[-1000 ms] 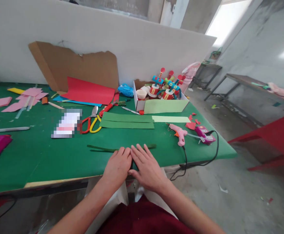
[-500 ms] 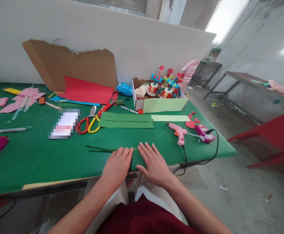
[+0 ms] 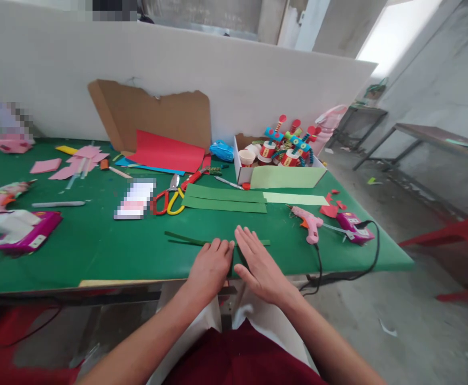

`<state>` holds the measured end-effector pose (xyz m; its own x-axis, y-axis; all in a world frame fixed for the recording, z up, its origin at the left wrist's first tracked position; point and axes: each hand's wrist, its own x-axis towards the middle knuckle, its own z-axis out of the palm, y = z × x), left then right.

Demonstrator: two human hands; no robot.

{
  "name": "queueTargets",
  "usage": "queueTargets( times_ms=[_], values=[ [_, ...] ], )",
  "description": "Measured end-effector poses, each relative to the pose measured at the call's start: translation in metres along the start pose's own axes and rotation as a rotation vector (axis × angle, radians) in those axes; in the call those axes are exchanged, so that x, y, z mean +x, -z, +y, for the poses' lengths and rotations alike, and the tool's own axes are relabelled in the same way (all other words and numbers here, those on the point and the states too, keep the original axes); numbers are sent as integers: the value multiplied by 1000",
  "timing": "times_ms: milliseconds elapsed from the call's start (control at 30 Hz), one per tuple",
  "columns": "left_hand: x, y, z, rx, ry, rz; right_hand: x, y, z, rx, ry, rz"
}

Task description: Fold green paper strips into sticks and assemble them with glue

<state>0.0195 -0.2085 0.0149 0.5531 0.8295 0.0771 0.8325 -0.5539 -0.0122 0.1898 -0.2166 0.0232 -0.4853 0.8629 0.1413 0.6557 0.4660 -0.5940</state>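
A narrow dark green paper strip (image 3: 183, 238) lies near the front edge of the green table, its left end slightly raised. My left hand (image 3: 213, 266) has its fingers curled together and presses on the strip's middle. Beside it, my right hand (image 3: 258, 267) rests with fingers stretched out over the strip, whose right end shows past the fingers. Wider green paper strips (image 3: 225, 198) lie flat beyond my hands, next to a pale green strip (image 3: 296, 198).
Scissors (image 3: 168, 197) and a phone (image 3: 135, 199) lie left of the wide strips. A pink glue gun (image 3: 309, 223) with a cord sits at the right. Behind stands a white box (image 3: 320, 176) of paper-cup figures. Red paper (image 3: 169, 152) leans against brown cardboard (image 3: 161, 115).
The view has shifted left, showing more of the table's left side. My right hand is tilted more on its edge, and the strip's right end now shows beyond it.
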Motion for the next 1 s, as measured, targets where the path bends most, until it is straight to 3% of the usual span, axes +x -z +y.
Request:
queueTargets(
  times_ms=[100, 200, 333, 433, 500, 567, 667, 733, 800, 900, 1000],
  values=[
    [1, -1, 0, -37, 9, 6, 32, -16, -3, 401, 21, -69],
    [2, -2, 4, -57, 24, 14, 68, -32, 5, 687, -49, -34],
    [2, -4, 14, -68, 86, 49, 97, -43, 15, 880, -32, 12],
    [-3, -4, 13, -141, 114, 65, 98, -44, 14, 831, -4, 16],
    [-10, 0, 1, -249, 89, 81, 95, -42, 10, 719, 13, -6],
    [-19, 8, -23, -373, 74, 125, 93, -40, 6, 572, 37, -32],
    [-31, 22, -71, -352, 263, 306, 93, -41, 4, 364, 96, -59],
    [-36, 25, -99, -323, 342, 313, 95, -42, 3, 258, 130, -64],
    [-38, 22, -118, -330, 329, 256, 96, -43, 3, 183, 147, -69],
    [-41, 8, -127, -342, 264, 211, 95, -42, 0, 132, 156, -79],
    [-47, -4, -126, -310, 209, 267, 94, -40, -2, 119, 171, -90]
  ],
)
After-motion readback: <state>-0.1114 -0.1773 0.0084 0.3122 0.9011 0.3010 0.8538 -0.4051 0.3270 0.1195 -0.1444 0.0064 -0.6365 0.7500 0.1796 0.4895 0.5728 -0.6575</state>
